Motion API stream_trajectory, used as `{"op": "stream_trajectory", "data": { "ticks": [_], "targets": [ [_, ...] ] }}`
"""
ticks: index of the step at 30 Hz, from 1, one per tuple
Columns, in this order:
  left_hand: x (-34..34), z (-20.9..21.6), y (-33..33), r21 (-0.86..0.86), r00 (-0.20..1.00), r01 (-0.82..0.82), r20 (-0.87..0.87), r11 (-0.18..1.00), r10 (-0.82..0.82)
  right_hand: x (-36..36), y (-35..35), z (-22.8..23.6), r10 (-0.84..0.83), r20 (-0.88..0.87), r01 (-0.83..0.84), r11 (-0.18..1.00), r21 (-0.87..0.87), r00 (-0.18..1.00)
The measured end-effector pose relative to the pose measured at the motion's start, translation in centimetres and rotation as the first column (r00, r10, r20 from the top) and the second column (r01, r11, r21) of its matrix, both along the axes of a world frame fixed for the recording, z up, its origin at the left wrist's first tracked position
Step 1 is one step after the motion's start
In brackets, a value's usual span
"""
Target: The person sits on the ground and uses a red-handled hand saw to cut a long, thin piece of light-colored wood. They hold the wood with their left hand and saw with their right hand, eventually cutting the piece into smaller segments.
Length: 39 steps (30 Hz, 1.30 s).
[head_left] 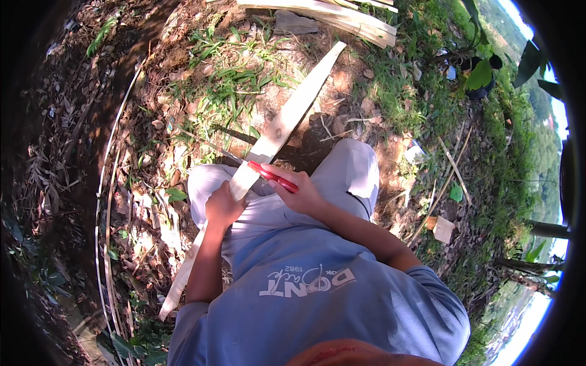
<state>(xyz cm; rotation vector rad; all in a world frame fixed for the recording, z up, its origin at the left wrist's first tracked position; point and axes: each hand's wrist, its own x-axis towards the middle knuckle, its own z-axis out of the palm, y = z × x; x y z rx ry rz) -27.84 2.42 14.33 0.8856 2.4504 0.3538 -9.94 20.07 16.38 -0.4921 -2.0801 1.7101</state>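
Left grip (224, 206): clasping wood strip (293, 116) (fingers mostly hidden) | right grip (301, 194): clasping red-handled tool (259, 169), tip indistinct

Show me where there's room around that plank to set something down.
A strip of mostly bare soil between the plank and the grass on its left. Crowded: the lap, with left hand, right hand and knife; by the stone, wood strips.

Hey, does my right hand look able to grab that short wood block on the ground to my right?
Probably not without letting go first: the right hand is closed around the red-handled blade. Nothing visible covers the short wood block, though.
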Motion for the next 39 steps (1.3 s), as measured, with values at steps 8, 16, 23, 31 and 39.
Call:
{"op": "stream_trajectory", "data": {
  "ticks": [8,16,23,31,39],
  "targets": [
    [-0.5,-1.0,2.3,0.017,0.998,-0.007,-0.058,1.0,0.008,-1.1,1.6,-0.4,-0.014,0.048,0.017,0.998,-0.057,0.999],
    [0.6,0.4,2.5,0.013,0.997,-0.002,-0.081,1.0,0.003,-0.2,2.0,0.0,-0.052,0.016,0.054,0.983,-0.174,0.999],
    [1.7,0.9,2.0,-0.015,0.995,-0.032,-0.099,0.999,0.03,0.2,2.7,0.4,-0.048,0.124,0.083,0.95,-0.3,0.991],
    [1.2,-0.2,1.2,-0.015,0.996,-0.008,-0.085,1.0,0.006,0.1,2.3,-0.7,-0.053,0.068,0.071,0.952,-0.297,0.996],
    [1.3,-0.1,1.4,0.015,0.995,0.0,-0.102,1.0,0.002,0.4,2.6,0.3,-0.022,0.077,0.039,0.974,-0.223,0.997]
  ]
}}
